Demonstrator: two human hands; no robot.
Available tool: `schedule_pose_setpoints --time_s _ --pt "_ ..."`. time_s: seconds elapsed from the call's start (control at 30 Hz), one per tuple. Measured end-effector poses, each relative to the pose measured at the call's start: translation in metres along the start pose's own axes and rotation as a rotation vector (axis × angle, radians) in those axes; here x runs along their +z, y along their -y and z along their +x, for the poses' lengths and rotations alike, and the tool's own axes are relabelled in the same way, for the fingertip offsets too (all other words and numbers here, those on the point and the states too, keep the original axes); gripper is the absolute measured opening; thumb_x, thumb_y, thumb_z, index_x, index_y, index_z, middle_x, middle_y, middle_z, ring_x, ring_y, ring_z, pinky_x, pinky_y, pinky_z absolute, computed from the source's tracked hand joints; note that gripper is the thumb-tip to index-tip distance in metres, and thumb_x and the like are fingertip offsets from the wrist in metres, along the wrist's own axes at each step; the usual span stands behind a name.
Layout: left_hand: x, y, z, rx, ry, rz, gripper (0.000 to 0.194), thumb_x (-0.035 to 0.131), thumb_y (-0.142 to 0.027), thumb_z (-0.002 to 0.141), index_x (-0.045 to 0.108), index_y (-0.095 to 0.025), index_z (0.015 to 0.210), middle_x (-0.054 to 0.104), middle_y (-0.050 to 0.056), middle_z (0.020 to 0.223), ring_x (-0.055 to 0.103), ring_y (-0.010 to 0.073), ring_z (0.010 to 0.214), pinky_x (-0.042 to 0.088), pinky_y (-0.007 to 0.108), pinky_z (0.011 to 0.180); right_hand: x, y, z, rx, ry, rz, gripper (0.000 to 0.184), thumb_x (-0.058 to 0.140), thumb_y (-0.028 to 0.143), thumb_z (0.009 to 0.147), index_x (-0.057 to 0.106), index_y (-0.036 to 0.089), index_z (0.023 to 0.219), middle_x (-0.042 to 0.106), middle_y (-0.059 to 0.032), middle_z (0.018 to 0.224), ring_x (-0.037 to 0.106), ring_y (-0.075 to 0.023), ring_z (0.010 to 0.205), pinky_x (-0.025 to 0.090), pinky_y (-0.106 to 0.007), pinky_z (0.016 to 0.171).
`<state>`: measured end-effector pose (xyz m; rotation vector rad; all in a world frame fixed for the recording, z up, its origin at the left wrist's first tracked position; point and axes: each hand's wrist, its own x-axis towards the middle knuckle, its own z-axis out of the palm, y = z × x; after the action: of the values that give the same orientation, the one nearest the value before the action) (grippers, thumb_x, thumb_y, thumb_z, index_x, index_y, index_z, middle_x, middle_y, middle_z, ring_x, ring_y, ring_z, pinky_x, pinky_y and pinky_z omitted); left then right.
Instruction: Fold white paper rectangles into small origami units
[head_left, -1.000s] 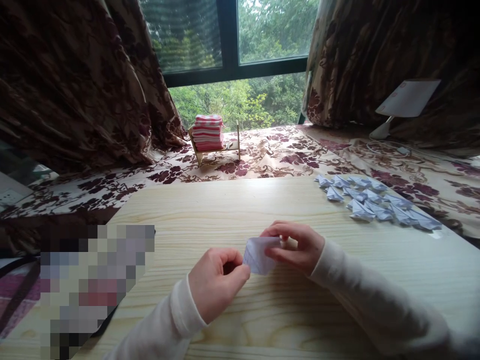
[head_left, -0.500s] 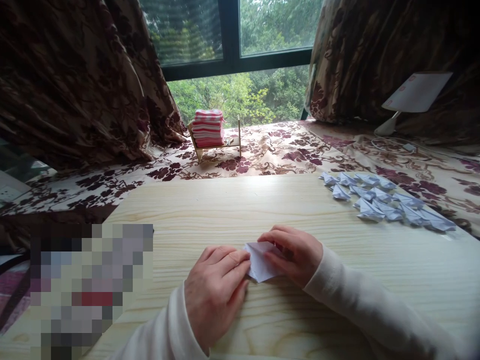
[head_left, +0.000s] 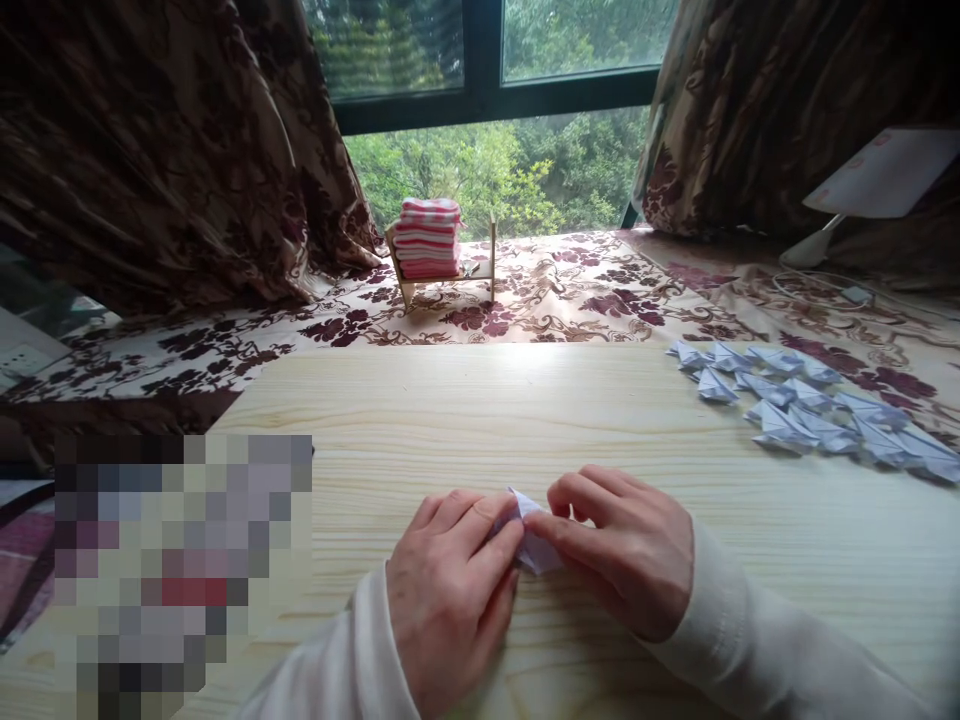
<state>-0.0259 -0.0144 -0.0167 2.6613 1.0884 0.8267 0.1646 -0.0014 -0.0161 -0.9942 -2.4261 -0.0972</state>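
A small piece of folded white paper (head_left: 540, 553) lies on the light wooden table in front of me, partly hidden by my fingers. My left hand (head_left: 459, 590) is closed over its left side, fingers together and pressing it down. From the right, my right hand (head_left: 628, 550) grips the paper with bent fingers, its index fingertip on the upper part near the left fingertips. One pointed corner sticks up between the two hands. Folded white paper pieces (head_left: 814, 410) of a pointed shape sit in rows at the table's far right.
The wooden table (head_left: 420, 400) carries a pixelated area at its left. Beyond it, a floral cloth (head_left: 570, 290) covers the sill, with a small wooden rack (head_left: 493, 262) of stacked pink-and-white cloths (head_left: 427, 240). A white lamp (head_left: 881, 175) stands at the right, by the curtain.
My right hand has shifted right and its index finger now presses nearer the middle of the paper. Less of the paper shows. The whole view has turned slightly left.
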Motion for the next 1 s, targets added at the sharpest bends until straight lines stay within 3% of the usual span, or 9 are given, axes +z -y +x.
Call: schedule_pose_setpoints --time_s 0.27,0.43,0.5,0.57,0.67,0.8,0.9,1.0 --pt "-0.001 -0.001 0.0 -0.013 0.025 0.01 0.027 0.041 -0.014 0.084 0.059 -0.015 0.105 0.06 0.009 0.108 0.05 0.0226 0.098 0.041 0.04 0.082 0.004 0.0 -0.001 -0.025 -0.004 -0.037 0.027 0.037 0.017 0.088 0.063 0.019 0.083 0.055 -0.0045 0.071 0.041 -0.0147 0.063 0.033 -0.028 0.058" --pt "-0.001 -0.001 0.0 -0.002 0.017 0.022 0.027 0.042 -0.014 0.084 0.059 -0.015 0.106 0.06 0.009 0.107 0.05 0.0217 0.097 0.042 0.039 0.081 0.009 -0.001 -0.002 -0.048 -0.094 -0.061 0.03 0.036 0.018 0.089 0.065 0.02 0.081 0.053 -0.0042 0.066 0.038 -0.0145 0.06 0.031 -0.028 0.055" --pt "-0.001 -0.001 0.0 0.005 0.014 0.013 0.027 0.041 -0.014 0.084 0.059 -0.015 0.105 0.061 0.008 0.107 0.051 0.0213 0.097 0.042 0.039 0.081 0.008 -0.002 -0.002 -0.038 -0.056 -0.021 0.027 0.038 0.019 0.088 0.065 0.02 0.083 0.054 -0.0044 0.068 0.039 -0.0145 0.06 0.032 -0.028 0.055" --pt "-0.001 -0.001 0.0 0.008 0.011 0.003 0.026 0.041 -0.013 0.085 0.058 -0.015 0.104 0.061 0.008 0.108 0.051 0.0216 0.098 0.041 0.039 0.082 0.006 -0.004 -0.002 -0.002 -0.011 0.068 0.024 0.04 0.019 0.086 0.064 0.02 0.084 0.056 -0.0046 0.072 0.044 -0.0144 0.064 0.034 -0.027 0.056" --pt "-0.001 0.0 0.0 0.01 0.006 0.011 0.025 0.042 -0.013 0.084 0.059 -0.015 0.103 0.061 0.008 0.109 0.051 0.0225 0.098 0.041 0.04 0.081 0.006 -0.01 -0.001 0.125 -0.043 0.202 0.02 0.043 0.019 0.086 0.063 0.019 0.084 0.059 -0.0039 0.074 0.05 -0.0126 0.065 0.037 -0.023 0.057" --pt "0.0 0.001 0.0 0.011 0.011 0.027 0.026 0.042 -0.013 0.083 0.059 -0.016 0.102 0.06 0.008 0.113 0.051 0.0233 0.099 0.041 0.04 0.081 0.013 -0.018 -0.002 0.28 -0.02 0.246 0.016 0.049 0.024 0.081 0.063 0.018 0.084 0.056 -0.0011 0.065 0.047 -0.0101 0.054 0.035 -0.021 0.05" --pt "-0.001 0.0 0.0 0.015 0.018 0.042 0.026 0.042 -0.013 0.083 0.06 -0.016 0.101 0.06 0.008 0.114 0.051 0.0233 0.099 0.042 0.041 0.081 0.015 -0.018 -0.002 0.24 -0.033 0.198 0.018 0.046 0.023 0.081 0.063 0.017 0.085 0.055 -0.0017 0.065 0.046 -0.0112 0.056 0.034 -0.022 0.051" --pt "-0.002 0.0 0.0 0.011 0.018 0.047 0.027 0.043 -0.014 0.082 0.06 -0.016 0.103 0.06 0.008 0.114 0.05 0.0235 0.099 0.042 0.041 0.081 0.011 -0.016 -0.001 0.093 -0.033 0.095 0.024 0.04 0.016 0.084 0.063 0.02 0.09 0.056 -0.0032 0.07 0.047 -0.0131 0.063 0.035 -0.023 0.056"
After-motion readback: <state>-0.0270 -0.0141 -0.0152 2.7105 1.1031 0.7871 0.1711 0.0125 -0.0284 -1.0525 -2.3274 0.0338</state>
